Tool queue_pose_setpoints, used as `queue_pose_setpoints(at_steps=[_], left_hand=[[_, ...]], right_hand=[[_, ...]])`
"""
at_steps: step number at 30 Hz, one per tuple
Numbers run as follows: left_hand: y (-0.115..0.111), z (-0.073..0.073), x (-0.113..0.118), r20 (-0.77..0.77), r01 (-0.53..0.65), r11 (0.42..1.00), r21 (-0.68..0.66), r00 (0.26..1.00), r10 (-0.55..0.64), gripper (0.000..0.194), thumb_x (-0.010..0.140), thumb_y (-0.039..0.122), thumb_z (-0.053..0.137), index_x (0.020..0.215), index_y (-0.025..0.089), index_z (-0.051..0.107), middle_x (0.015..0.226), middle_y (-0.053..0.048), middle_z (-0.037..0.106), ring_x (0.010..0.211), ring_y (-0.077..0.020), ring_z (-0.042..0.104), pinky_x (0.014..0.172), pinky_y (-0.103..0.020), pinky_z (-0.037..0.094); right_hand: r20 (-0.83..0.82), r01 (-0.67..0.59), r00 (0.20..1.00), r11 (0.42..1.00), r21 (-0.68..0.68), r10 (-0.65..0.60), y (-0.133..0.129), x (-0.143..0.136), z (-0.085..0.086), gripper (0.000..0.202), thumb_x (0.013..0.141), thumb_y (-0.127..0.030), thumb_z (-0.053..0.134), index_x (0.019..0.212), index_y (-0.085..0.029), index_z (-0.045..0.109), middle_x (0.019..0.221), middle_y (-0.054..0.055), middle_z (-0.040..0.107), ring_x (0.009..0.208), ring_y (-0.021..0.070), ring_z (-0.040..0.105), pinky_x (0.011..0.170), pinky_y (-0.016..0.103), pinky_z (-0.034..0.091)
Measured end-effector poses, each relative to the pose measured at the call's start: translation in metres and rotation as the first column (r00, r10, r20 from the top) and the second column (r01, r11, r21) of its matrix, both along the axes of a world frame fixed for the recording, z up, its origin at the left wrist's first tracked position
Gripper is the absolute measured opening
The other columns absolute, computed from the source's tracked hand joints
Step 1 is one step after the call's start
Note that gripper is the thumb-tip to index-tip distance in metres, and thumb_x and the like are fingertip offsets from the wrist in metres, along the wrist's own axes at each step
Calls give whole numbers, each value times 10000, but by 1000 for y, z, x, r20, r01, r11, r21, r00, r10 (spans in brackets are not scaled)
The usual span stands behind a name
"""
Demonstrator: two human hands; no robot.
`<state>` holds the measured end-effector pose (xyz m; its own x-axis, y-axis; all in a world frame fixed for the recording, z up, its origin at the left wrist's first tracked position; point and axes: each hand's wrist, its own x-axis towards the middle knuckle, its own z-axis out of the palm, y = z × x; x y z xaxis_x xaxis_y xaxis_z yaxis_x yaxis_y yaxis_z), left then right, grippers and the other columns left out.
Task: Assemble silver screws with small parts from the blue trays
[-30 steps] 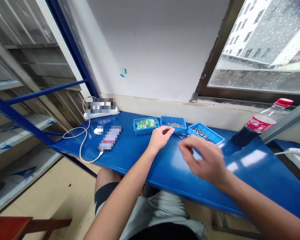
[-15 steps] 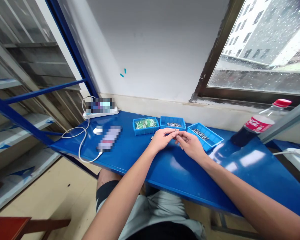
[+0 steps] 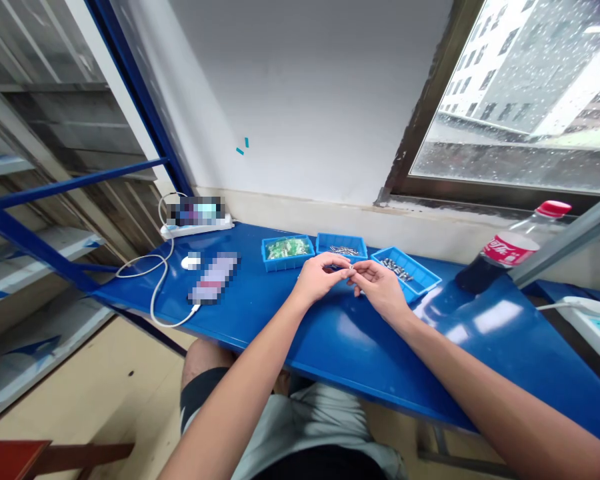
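My left hand (image 3: pixel 319 277) and my right hand (image 3: pixel 381 285) meet fingertip to fingertip above the blue table. Both are closed in a pinch around something tiny and pale between them, too small to name. Just behind the fingers is a blue tray (image 3: pixel 340 236) with thin metal pieces that look like screws. A second blue tray (image 3: pixel 425 285), beside my right hand, contains short, thicker metal parts. Left of these, a third blue tray (image 3: pixel 290 265) holds green and clear small packets (image 3: pixel 286 248).
On the table's left lie a blurred phone (image 3: pixel 215 279) with a white cable (image 3: pixel 155 313), a round white object (image 3: pixel 191 262) and a power strip (image 3: pixel 200 229). A cola bottle (image 3: pixel 510 250) stands at the right, near a slanted metal bar (image 3: pixel 555 243). Wall and window rise behind.
The view has shifted slightly, so the table things appear a little further left. My hands stay together, with the fingers adjusted a little around the tiny thing.
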<state>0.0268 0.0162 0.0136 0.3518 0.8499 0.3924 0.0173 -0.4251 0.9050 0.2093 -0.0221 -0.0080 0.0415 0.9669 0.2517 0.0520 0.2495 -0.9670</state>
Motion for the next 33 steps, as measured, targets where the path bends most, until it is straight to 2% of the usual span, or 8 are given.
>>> queue_pose_setpoints(at_steps=[4, 9, 12, 21, 25, 30, 33], left_hand=[[-1, 1, 1, 22, -17, 999, -35, 1000, 18, 247, 790, 381, 868, 866, 161, 786, 1141, -132, 758, 1076, -256, 716, 900, -351, 594], [2, 1, 0, 52, 48, 995, -86, 998, -44, 243, 817, 383, 843, 914, 163, 811, 1159, -125, 769, 1082, -258, 724, 1007, -401, 562], [3, 1, -1, 47, 87, 993, -77, 995, -83, 220, 840, 359, 821, 958, 173, 829, 1168, -121, 774, 1101, -261, 723, 1045, -415, 544], [2, 1, -1, 60, 93, 993, -74, 994, -89, 244, 827, 357, 832, 980, 168, 834, 1196, -128, 770, 1122, -272, 721, 1049, -406, 546], [3, 1, 0, 86, 14, 988, -156, 996, -1, 316, 872, 366, 779, 1106, 154, 799, 1148, -130, 789, 1056, -257, 737, 988, -397, 571], [7, -2, 0, 101, -125, 972, -200, 984, 147, 272, 915, 369, 709, 1065, 157, 785, 1120, -113, 794, 1019, -235, 734, 870, -340, 592], [9, -3, -1, 91, -158, 967, -200, 980, 179, 274, 925, 381, 692, 1051, 153, 777, 1071, -107, 797, 977, -228, 735, 789, -309, 587]], right_hand=[[35, -12, 999, 1000, -7, 12, -2, 0, 1, 457, 826, -601, 801, 995, -187, 706, 762, 42, 743, 543, 154, 631, 526, 296, 510], [80, -9, 997, 1000, 5, 8, -4, 1, 1, 504, 860, -634, 753, 1072, -177, 742, 806, 61, 762, 555, 166, 642, 560, 325, 548], [130, -3, 991, 1000, 18, 0, -3, 3, 0, 499, 880, -636, 733, 1076, -178, 758, 808, 58, 762, 547, 167, 642, 578, 333, 553], [257, -8, 966, 999, 44, -3, -5, 5, 0, 471, 954, -629, 642, 1063, -184, 755, 811, 50, 740, 560, 159, 624, 578, 314, 530], [193, -9, 981, 1000, 30, 3, -3, 3, 4, 487, 966, -658, 606, 1046, -193, 725, 829, 50, 731, 545, 143, 617, 549, 295, 522], [93, 4, 996, 999, -43, 0, 9, 2, 16, 531, 932, -711, 613, 952, -191, 714, 728, 26, 677, 505, 129, 578, 455, 253, 439], [177, 46, 984, 992, -114, -25, 13, 3, 16, 607, 948, -752, 540, 795, -186, 696, 625, 28, 644, 457, 141, 557, 420, 262, 390]])
